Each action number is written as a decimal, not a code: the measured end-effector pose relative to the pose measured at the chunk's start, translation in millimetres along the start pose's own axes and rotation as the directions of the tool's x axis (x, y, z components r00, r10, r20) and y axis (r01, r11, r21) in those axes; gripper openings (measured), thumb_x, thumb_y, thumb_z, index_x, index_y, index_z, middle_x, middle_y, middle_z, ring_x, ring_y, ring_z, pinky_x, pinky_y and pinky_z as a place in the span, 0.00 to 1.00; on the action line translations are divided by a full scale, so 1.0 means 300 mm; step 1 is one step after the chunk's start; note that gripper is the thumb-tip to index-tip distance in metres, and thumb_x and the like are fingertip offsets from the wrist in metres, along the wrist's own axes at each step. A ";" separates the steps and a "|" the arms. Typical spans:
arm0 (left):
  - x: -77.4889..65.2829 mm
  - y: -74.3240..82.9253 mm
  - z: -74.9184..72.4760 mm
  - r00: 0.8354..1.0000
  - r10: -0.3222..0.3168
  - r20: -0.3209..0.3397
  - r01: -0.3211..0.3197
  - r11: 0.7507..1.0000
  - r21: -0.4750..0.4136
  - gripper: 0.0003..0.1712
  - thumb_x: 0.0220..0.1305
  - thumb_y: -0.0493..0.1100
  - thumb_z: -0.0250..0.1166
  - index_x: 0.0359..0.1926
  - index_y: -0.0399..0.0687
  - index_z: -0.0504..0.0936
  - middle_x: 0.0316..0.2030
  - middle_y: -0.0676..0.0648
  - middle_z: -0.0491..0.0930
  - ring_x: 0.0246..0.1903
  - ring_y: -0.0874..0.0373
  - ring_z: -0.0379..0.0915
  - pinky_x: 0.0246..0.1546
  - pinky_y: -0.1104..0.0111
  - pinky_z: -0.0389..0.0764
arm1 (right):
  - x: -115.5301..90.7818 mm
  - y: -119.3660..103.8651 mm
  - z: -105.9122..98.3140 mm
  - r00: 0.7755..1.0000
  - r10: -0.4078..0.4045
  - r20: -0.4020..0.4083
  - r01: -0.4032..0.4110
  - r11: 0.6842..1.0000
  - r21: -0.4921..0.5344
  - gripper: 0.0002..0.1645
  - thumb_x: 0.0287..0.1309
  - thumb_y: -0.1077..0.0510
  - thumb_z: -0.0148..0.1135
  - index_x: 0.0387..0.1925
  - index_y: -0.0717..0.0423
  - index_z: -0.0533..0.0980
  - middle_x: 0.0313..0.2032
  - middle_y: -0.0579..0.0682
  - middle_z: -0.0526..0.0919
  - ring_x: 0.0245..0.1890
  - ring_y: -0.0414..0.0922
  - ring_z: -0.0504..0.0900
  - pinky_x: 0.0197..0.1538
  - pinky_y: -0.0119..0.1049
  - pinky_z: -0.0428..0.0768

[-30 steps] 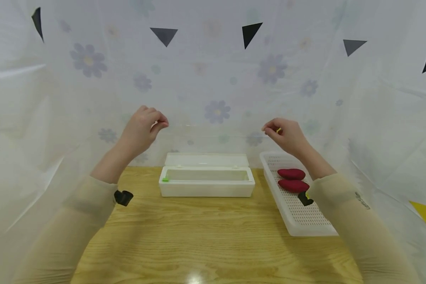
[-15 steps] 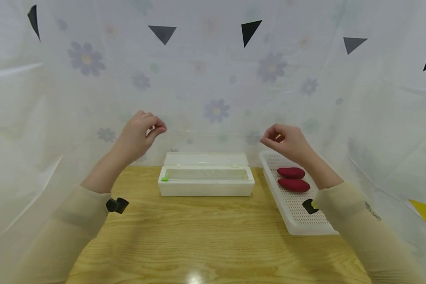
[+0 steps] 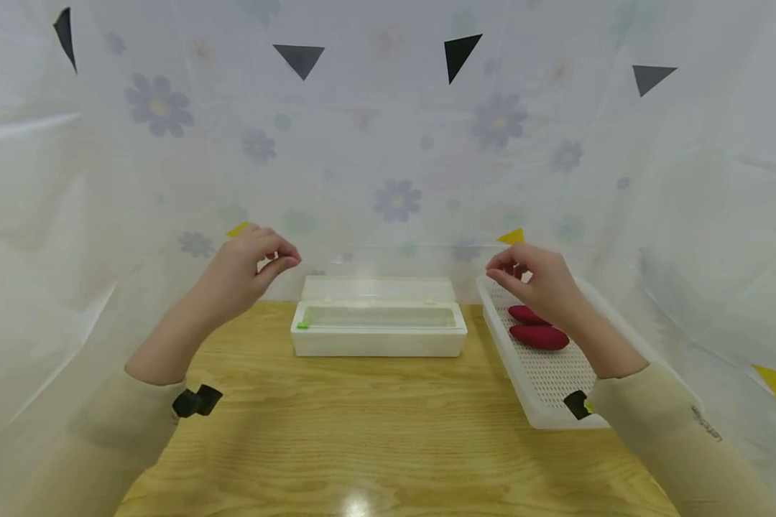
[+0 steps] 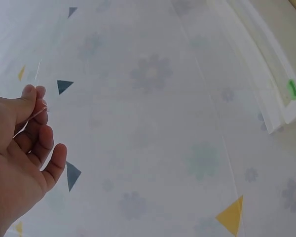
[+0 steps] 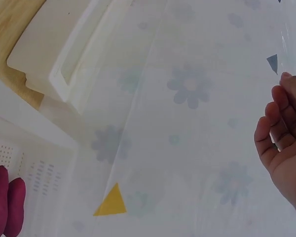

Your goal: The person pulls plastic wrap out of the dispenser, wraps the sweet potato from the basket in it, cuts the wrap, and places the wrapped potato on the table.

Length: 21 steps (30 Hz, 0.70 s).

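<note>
My left hand (image 3: 242,269) and right hand (image 3: 543,283) are raised at matching heights, thumbs and fingertips pinched, facing each other. Between them stretches what looks like clear cling film; it barely shows in the head view, but glints of cling film (image 4: 38,71) appear by the left fingertips, with similar glints by the right fingertips. Below and between the hands stands a white cling film dispenser box (image 3: 378,346), its lid (image 3: 378,289) tipped back. A green slider (image 3: 302,324) sits at the left end of its front edge.
A white perforated plastic basket (image 3: 514,388) lies right of the box, partly under my right arm. Two dark red sweet potatoes (image 3: 539,337) rest in it. A wooden table (image 3: 362,424) carries both, and a flower-printed curtain (image 3: 336,165) hangs behind.
Both hands have come down toward the table, still pinching. Yellow triangles on the curtain now show above them. Box, basket and sweet potatoes stay in place.
</note>
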State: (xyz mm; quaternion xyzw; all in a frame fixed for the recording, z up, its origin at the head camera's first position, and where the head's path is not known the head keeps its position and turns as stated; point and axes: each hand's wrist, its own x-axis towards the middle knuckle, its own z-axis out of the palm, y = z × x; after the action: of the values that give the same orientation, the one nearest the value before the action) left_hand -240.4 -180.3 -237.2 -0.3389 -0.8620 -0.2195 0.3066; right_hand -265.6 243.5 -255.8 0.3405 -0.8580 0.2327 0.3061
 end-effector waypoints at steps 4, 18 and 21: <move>-0.029 0.023 -0.005 0.999 0.028 0.017 -0.028 0.999 -0.019 0.03 0.59 0.34 0.65 0.34 0.46 0.81 0.30 0.52 0.78 0.31 0.61 0.62 0.30 0.66 0.66 | -0.039 -0.014 -0.002 0.996 -0.085 -0.038 0.084 0.996 -0.006 0.13 0.46 0.69 0.70 0.33 0.53 0.79 0.28 0.43 0.80 0.26 0.32 0.71 0.31 0.23 0.71; -0.162 0.082 0.008 0.993 0.095 -0.065 -0.098 0.994 -0.043 0.20 0.43 0.25 0.72 0.36 0.49 0.82 0.32 0.57 0.78 0.35 0.62 0.70 0.34 0.77 0.70 | -0.147 -0.059 0.026 0.948 -0.260 -0.186 0.274 0.960 0.052 0.15 0.63 0.47 0.57 0.32 0.55 0.80 0.29 0.45 0.80 0.23 0.31 0.67 0.27 0.19 0.68; -0.183 0.091 0.013 0.987 0.126 -0.099 -0.132 0.990 -0.052 0.21 0.41 0.23 0.72 0.36 0.47 0.82 0.33 0.56 0.78 0.34 0.63 0.72 0.34 0.80 0.71 | -0.163 -0.065 0.040 0.935 -0.287 -0.207 0.304 0.951 0.059 0.16 0.63 0.48 0.57 0.30 0.55 0.80 0.27 0.45 0.79 0.23 0.32 0.66 0.27 0.17 0.65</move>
State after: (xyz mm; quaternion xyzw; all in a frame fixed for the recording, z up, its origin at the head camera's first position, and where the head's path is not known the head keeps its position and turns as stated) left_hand -190.2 -184.2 -272.6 -0.3918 -0.8159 -0.2400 0.3510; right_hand -227.4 245.1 -294.0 0.4544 -0.7513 0.2548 0.4052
